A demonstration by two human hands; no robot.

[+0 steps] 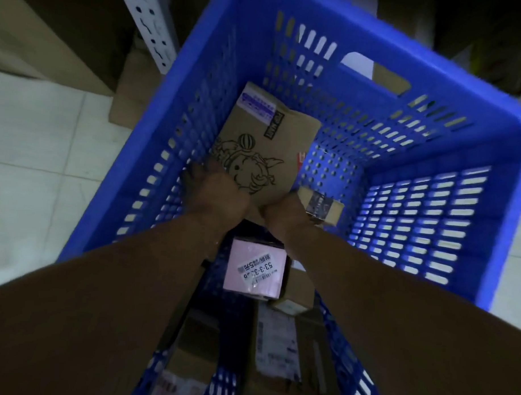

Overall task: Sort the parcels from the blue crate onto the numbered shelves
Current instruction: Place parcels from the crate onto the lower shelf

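Cardboard parcel [264, 150], cartoon print, lies at far left inside blue crate [433, 129]. Pick step: left hand [216, 193] grips its near-left corner. Right hand [282, 211] is at the near edge, fingers hidden, so can't tell its grip. Next: lift clear, read label, match shelf number.

One blue crate [491, 146]. Two hands in it: left hand [221, 196], right hand [282, 213]. Two boxes at them: printed box [270, 144], taped box [322, 207]. One pink parcel [255, 268] behind the wrists.

Inside slotted blue crate [415, 202]: brown carton [272, 150] with cartoon print tilted far-centre, small taped box [322, 207] just right, pink labelled parcel [255, 268] nearer.
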